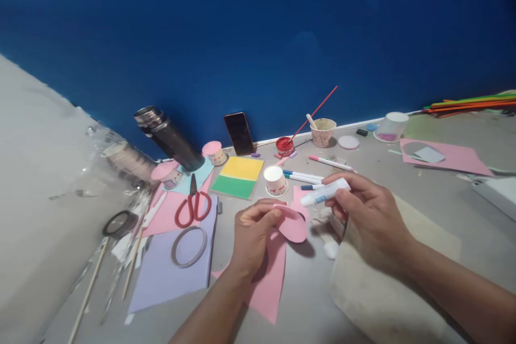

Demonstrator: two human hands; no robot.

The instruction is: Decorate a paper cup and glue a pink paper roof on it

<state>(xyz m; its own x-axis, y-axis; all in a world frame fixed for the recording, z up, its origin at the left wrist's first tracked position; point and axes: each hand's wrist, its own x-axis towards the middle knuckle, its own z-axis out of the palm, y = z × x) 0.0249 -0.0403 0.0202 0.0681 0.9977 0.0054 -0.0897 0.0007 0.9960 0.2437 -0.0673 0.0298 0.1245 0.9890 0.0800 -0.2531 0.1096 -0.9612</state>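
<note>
My left hand [252,236] pinches a small rounded pink paper cutout [293,226] and holds it just above the grey floor. My right hand [371,215] grips a white glue tube [324,192], whose tip points left toward the cutout. A larger pink paper sheet [268,279] lies under my left wrist. A small white cap [330,250] rests on the floor between my hands.
Red scissors [193,207] lie on pink paper, a tape ring [188,246] on a lilac sheet. Paper cups [276,180], markers [302,176], a red paint pot [285,145], a phone [239,133] and a dark flask [169,138] stand by the blue wall. Tan cloth [387,290] lies right.
</note>
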